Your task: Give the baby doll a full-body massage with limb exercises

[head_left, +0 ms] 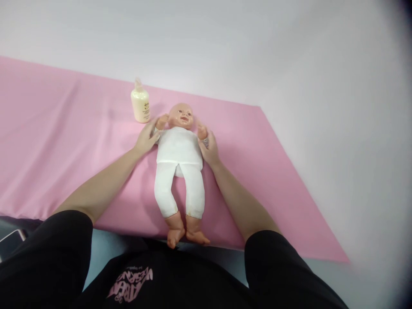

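A baby doll (179, 146) in a white top and white trousers lies on its back, its head away from me and its bare feet at the near edge. My left hand (147, 137) is closed around the doll's arm on the left, just below its small hand. On the other side, my right hand (210, 150) wraps round the doll's other arm, with the thumb toward the body. Parts of my fingers are hidden behind the doll's arms.
A pale yellow pump bottle (140, 105) stands beyond my left hand. Pink cloth (83, 128) covers the table, with folds on the left. A white wall rises behind. Part of a phone-like dark object (11, 243) shows at the lower left.
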`<control>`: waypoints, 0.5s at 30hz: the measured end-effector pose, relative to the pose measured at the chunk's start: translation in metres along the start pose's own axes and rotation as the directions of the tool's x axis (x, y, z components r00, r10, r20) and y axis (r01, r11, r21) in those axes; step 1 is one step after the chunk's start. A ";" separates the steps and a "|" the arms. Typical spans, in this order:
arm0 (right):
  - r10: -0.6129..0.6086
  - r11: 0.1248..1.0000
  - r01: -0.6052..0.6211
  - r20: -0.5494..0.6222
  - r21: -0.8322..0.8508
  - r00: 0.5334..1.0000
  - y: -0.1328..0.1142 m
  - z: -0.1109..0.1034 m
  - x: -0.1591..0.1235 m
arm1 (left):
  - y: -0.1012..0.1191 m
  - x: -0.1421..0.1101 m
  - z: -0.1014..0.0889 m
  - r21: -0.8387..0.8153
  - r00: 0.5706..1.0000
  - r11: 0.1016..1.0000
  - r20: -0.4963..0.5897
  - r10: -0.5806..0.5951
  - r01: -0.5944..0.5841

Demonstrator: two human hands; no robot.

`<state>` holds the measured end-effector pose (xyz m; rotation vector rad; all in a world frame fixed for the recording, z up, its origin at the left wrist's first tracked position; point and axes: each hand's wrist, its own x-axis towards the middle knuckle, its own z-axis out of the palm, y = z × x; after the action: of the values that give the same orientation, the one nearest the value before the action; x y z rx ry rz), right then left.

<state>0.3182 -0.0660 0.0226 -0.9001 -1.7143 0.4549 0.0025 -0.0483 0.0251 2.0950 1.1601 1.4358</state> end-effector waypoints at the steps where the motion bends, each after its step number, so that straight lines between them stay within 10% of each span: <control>1: 0.014 0.999 -0.011 -0.048 0.051 0.999 0.003 0.000 0.001 | -0.003 0.001 0.000 -0.059 0.997 0.997 -0.060 -0.042 0.039; 11: 0.304 0.874 -0.074 -0.424 0.480 0.853 0.108 -0.018 0.008 | -0.027 0.014 -0.007 -0.487 0.731 0.762 -0.311 -0.607 0.426; 15: 0.154 0.885 0.041 -0.376 0.463 0.914 0.096 -0.018 0.009 | -0.026 0.012 -0.009 -0.427 0.806 0.833 -0.314 -0.502 0.352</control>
<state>0.3665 -0.0005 -0.0318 -0.6376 -1.1300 0.6380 -0.0145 -0.0248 0.0183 1.2036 1.3075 1.7375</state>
